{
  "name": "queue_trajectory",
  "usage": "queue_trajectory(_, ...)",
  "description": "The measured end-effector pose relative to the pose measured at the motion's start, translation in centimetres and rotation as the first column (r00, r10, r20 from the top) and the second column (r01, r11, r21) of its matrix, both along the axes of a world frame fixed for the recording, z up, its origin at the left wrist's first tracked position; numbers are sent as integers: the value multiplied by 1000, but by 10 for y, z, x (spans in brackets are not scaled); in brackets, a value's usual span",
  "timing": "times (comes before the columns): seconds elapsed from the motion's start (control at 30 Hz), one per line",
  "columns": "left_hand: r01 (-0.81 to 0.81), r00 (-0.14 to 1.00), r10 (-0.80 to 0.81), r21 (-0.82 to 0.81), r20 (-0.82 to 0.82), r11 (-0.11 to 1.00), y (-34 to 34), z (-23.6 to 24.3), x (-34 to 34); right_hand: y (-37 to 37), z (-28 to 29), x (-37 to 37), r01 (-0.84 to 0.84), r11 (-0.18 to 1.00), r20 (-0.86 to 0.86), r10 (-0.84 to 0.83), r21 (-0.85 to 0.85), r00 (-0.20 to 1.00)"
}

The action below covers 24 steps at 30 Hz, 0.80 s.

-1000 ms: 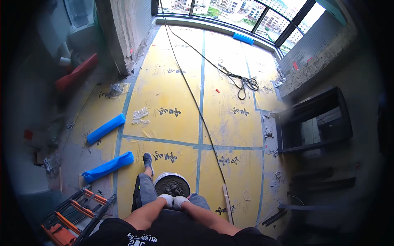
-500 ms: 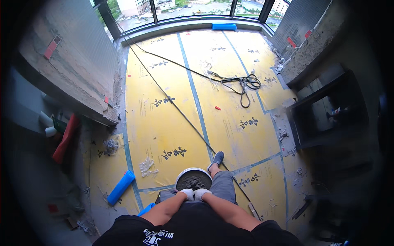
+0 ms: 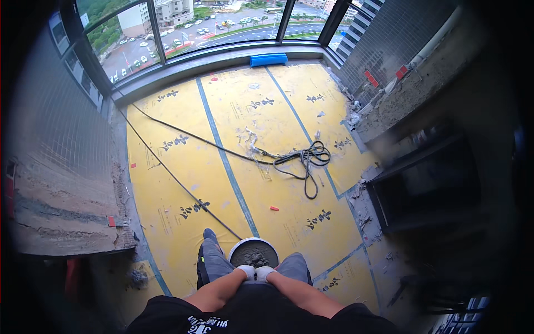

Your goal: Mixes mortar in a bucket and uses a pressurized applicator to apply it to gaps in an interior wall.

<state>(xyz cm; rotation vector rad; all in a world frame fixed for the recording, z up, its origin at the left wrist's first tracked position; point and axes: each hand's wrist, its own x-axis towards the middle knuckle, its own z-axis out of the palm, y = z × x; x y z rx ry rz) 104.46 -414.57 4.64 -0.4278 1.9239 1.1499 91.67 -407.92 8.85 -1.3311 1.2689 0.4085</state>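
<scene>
White-gloved left hand [image 3: 246, 271] and right hand [image 3: 265, 273] were held together, clamped on near rim of round bucket [image 3: 270, 244], lower centre of frame. Bucket was part-filled with lumpy grey mix [image 3: 251, 256]. Yellow floor sheeting [image 3: 261, 186] was crossed by black cable [image 3: 222, 148], looped right of centre. Blue roll [image 3: 268, 59] was laid below windows [image 3: 222, 26], top centre.

The bucket [image 3: 254, 239] is round, pale-rimmed, its mouth facing up. Grey paste [image 3: 254, 257] lies inside the bucket, smooth and wet-looking toward the bucket's far side, heaped in rough lumps toward the bucket's near side.
</scene>
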Motion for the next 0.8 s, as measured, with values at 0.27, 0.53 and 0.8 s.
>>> queue_trajectory(0.27,168,983,-173,-74,-68,983,-222,31,-90,-206,22,-83,227,974,-64,-228,-13,972)
queue_trajectory(0.53,125,987,-105,-174,121,977,-433,18,-216,-422,-9,-216,144,985,116,-133,-97,984)
queue_trajectory(0.8,100,989,-96,-33,117,994,-634,41,-321,-611,2,-308,204,978,41,-202,-52,979)
